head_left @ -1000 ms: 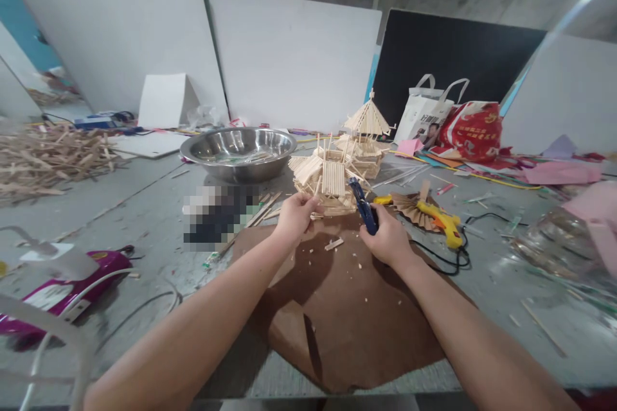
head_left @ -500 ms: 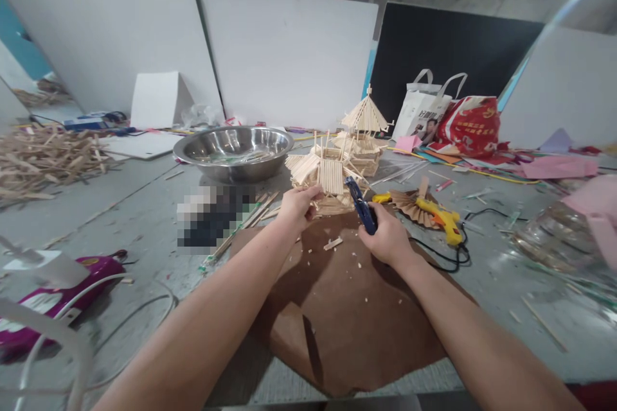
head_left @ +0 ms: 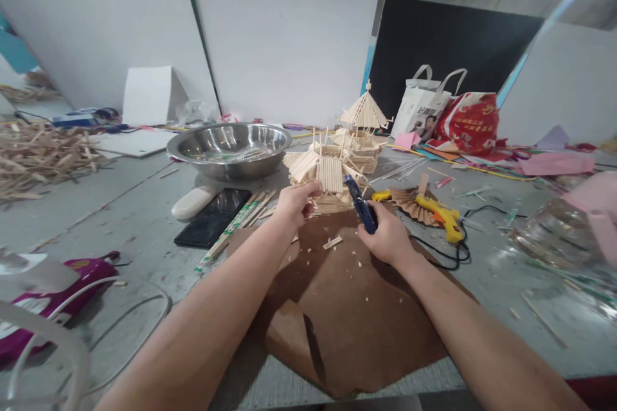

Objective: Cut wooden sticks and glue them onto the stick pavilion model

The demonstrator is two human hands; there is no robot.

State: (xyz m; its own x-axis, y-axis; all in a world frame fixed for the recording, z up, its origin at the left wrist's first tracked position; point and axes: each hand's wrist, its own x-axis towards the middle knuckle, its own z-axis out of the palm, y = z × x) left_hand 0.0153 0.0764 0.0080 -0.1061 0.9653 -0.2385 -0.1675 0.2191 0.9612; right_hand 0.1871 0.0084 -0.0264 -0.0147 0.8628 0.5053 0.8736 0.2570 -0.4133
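Observation:
A model pavilion [head_left: 330,173] built of thin pale wooden sticks stands in front of me, with slanted roof panels and upright sticks on top. My left hand [head_left: 299,200] is closed at the lower left edge of its front roof panel, thumb and forefinger pinched there; the other fingers are curled under and partly hidden. In my right hand [head_left: 385,231] is a pair of dark blue pliers [head_left: 361,205], its jaws beside the right edge of that panel. Behind, a taller stick tower [head_left: 365,112] with a pointed roof adjoins the model.
Brown sheet [head_left: 366,308] with stick scraps lies under my hands. Left are a steel basin [head_left: 231,170], a black phone [head_left: 212,218], a white case [head_left: 193,203] and bundled sticks [head_left: 236,225]. A yellow glue gun [head_left: 446,218] with a black cord lies right, near a clear jar [head_left: 554,237].
The view has shifted slightly. Both hands, the pliers and the model keep nearly the same places. The phone and white case, blurred out before, now show plainly.

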